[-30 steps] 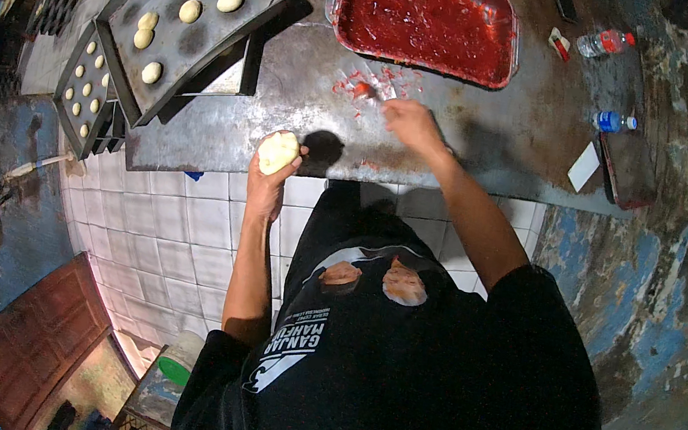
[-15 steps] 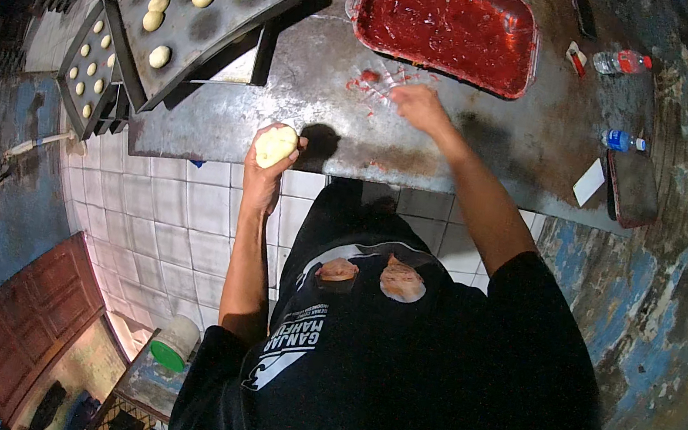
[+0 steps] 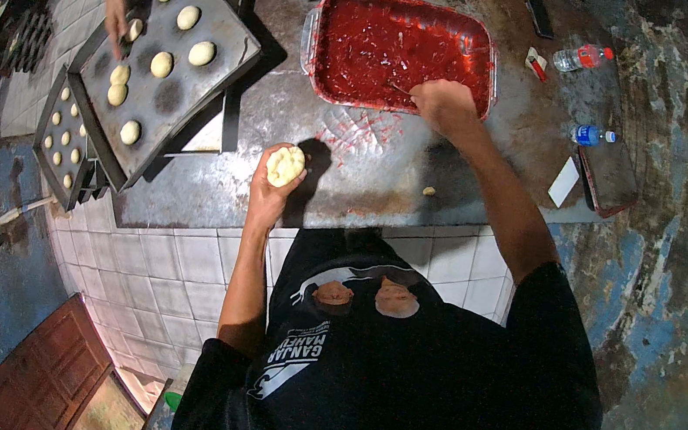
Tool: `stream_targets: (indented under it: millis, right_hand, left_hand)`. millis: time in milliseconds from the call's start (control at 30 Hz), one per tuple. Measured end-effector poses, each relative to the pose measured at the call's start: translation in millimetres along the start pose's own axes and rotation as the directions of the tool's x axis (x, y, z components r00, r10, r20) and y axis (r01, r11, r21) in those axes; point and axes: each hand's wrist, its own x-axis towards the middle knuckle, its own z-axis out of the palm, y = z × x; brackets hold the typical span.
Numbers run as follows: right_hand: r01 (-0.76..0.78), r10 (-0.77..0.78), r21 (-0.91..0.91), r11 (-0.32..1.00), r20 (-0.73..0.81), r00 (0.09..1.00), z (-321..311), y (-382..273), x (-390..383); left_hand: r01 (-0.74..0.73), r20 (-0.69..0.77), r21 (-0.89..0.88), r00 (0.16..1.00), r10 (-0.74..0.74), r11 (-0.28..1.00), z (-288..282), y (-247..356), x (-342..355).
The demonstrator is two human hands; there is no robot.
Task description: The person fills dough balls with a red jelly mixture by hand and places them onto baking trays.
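Observation:
In my left hand (image 3: 271, 191), fingers curled around it, is a pale piece of dough (image 3: 285, 166) with an uneven, dimpled top, held above the table's near edge. My right hand (image 3: 444, 106) is closed at the near rim of a clear rectangular dish (image 3: 308, 38) of glossy red filling (image 3: 368, 47). A thin utensil (image 3: 399, 89) sticks out from its fingers over the filling; the utensil's end cannot be made out. Red smears and a clear plastic sheet (image 3: 360, 129) are on the metal table (image 3: 365, 187) between my hands.
At the left, a co-worker's hand (image 3: 116, 20) touches a dough ball on a dark baking tray (image 3: 195, 88) bearing several others. Another tray (image 3: 42, 139) of dough balls sits lower left. Two bottles (image 3: 583, 59), a phone (image 3: 539, 15) and a white card (image 3: 564, 183) lie at right.
My right hand has moved from the red smears on the table to the dish of filling. My left hand still holds the dough. The co-worker's hand now reaches over the tray's left side.

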Motion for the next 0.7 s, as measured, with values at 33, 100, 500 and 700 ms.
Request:
stream_targets:
  millis: [33,100,500,700]
  right_hand:
    - [0.003,-0.002,-0.018,1.000,0.040,0.999,7,-1,7]
    - [0.009,-0.002,-0.053,0.999,0.121,0.993,20,0,19]
    - [-0.341,-0.067,0.752,0.564,0.454,0.889,-34,-3,40]
    - [0.147,-0.056,0.228,0.962,-0.365,0.929,-16,-84,-2]
  left_hand:
    - [0.001,0.007,0.000,1.000,-0.001,1.000,3,6,8]
    - [0.003,0.023,0.000,1.000,-0.003,1.000,9,21,24]
    - [-0.113,-0.006,0.139,0.993,0.115,0.984,9,5,100]
    - [-0.158,-0.075,0.252,0.980,0.182,0.955,70,21,130]
